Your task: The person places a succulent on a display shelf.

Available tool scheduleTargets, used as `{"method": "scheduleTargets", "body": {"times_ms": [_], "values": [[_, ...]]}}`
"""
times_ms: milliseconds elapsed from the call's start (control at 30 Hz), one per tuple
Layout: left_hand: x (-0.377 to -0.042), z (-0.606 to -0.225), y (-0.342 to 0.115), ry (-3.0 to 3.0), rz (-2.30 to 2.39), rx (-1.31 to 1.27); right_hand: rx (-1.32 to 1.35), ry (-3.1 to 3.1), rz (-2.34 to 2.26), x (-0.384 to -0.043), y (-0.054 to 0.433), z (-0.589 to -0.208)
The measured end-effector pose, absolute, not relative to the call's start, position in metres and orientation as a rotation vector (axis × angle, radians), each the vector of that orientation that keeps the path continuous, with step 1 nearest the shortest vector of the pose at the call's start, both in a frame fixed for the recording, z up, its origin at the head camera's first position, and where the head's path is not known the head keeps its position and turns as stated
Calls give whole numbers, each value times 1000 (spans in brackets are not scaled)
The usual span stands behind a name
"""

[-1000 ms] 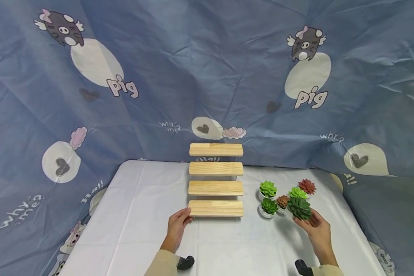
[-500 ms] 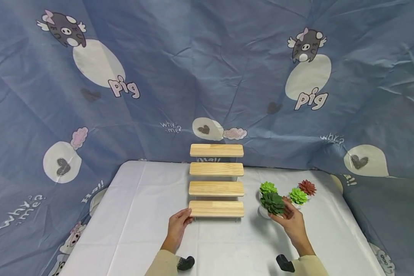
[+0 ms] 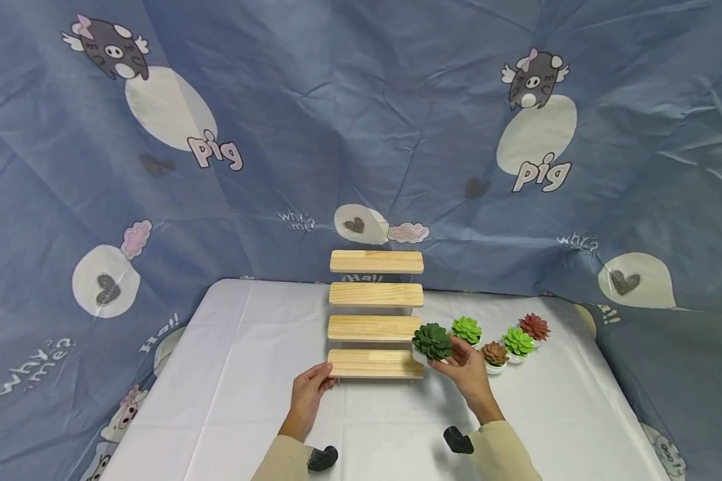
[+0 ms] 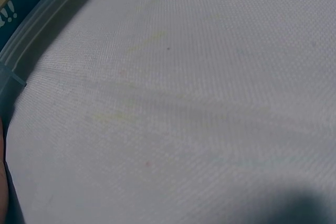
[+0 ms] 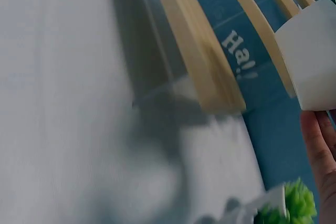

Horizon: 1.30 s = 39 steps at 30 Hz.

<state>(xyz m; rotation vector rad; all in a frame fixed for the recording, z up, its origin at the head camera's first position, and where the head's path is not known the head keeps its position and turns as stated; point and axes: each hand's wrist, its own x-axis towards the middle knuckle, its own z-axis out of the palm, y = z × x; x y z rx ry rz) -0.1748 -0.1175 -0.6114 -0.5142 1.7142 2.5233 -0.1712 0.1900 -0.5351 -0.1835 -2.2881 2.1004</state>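
Note:
In the head view my right hand (image 3: 468,377) holds a dark green potted succulent (image 3: 431,341) at the right end of a stepped wooden shelf stand's lowest board (image 3: 367,364). Its white pot (image 5: 312,56) is raised in the right wrist view, with fingertips (image 5: 315,140) against its lower part. My left hand (image 3: 307,395) grips the left end of that same lowest board, thumb on top. Just behind the right hand stands a bright green succulent (image 3: 466,329). A smaller dark green one is hidden by the hand in the head view, while its leaves (image 5: 270,216) show in the right wrist view.
Three more potted succulents, brown (image 3: 495,354), light green (image 3: 519,341) and red (image 3: 534,326), stand on the right of the white-covered table (image 3: 247,374). Higher boards (image 3: 376,294) rise behind the lowest one. A blue printed cloth (image 3: 361,133) hangs behind and around the table.
My right hand has carried the dark green succulent leftward, from over the other plants to the right end of the lowest board. My left hand has stayed on the board.

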Motion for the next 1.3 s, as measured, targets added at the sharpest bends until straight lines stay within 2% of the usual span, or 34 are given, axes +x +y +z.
{"method": "scheduleTargets", "body": {"times_ms": [600, 1300], "values": [[-175, -611, -119, 1717, 2501, -529, 131, -2185, 2398, -189, 130, -541], [-174, -609, -119, 1676, 2503, -527, 139, -2186, 2468, -185, 87, -558]]}}
